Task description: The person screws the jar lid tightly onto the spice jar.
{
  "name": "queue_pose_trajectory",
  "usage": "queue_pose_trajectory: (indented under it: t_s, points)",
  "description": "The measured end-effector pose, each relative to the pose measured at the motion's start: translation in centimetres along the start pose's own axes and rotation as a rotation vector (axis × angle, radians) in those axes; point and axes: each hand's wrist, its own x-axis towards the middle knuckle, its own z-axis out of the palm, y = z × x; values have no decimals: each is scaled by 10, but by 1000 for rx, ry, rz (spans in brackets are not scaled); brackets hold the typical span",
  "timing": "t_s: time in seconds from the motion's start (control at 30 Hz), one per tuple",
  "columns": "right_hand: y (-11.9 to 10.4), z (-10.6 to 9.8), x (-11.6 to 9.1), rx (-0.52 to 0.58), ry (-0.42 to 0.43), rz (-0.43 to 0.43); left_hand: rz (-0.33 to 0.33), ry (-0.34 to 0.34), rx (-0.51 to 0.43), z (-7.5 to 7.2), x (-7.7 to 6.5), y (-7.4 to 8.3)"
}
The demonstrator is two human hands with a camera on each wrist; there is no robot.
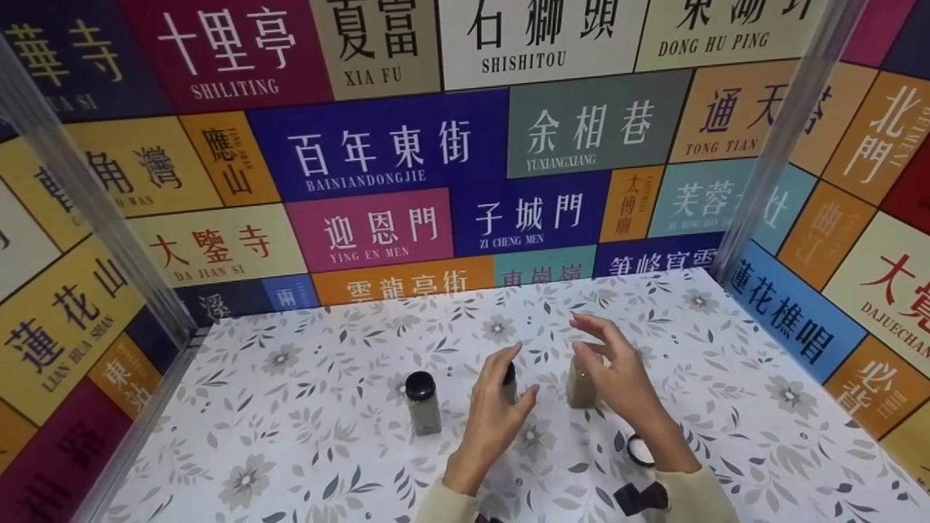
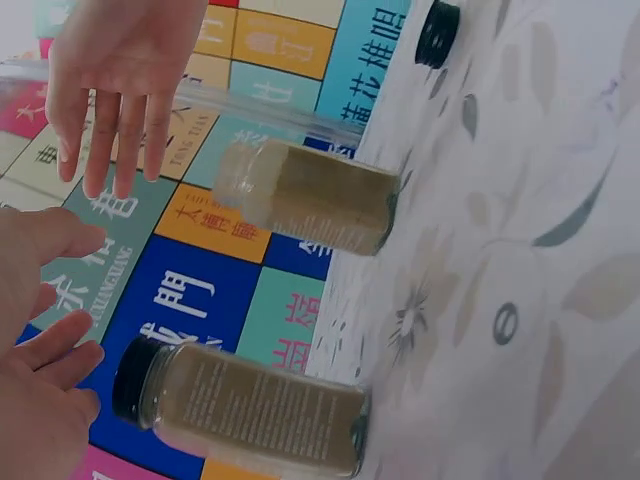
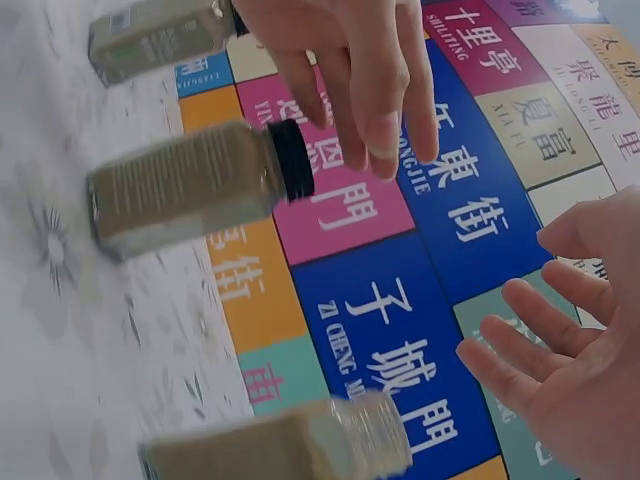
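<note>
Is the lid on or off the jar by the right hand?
Off: that jar shows a bare glass neck, and a black lid lies on the table nearby.

Three jars [image 1: 424,410] on floral tablecloth [image 1: 341,428]

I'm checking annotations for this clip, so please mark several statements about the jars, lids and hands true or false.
1. The right-hand jar has no lid on. True.
2. The left-hand jar lies on its side. False: the left-hand jar stands upright.
3. The middle jar wears a black lid. True.
4. The right hand grips the right-hand jar. False: the right hand holds nothing.
5. The loose lid lies between the jars and the wall. False: the loose lid is on the table, nearer the person than the right-hand jar.
6. The left hand holds nothing. True.
</note>
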Motion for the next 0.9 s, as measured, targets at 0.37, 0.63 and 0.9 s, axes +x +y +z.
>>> queue_pose_trajectory:
  t_s: [0.37,0.63,0.9]
  points:
    - [16,-30,-8,-87,94,-71,30,-33,-59,22,3,18]
    - [22,-44,-21,-168,136,-65,-104,-114,-122,36,7,20]
    - [40,-61,-36,-312,98,22,-243,-175,-146,52,7,19]
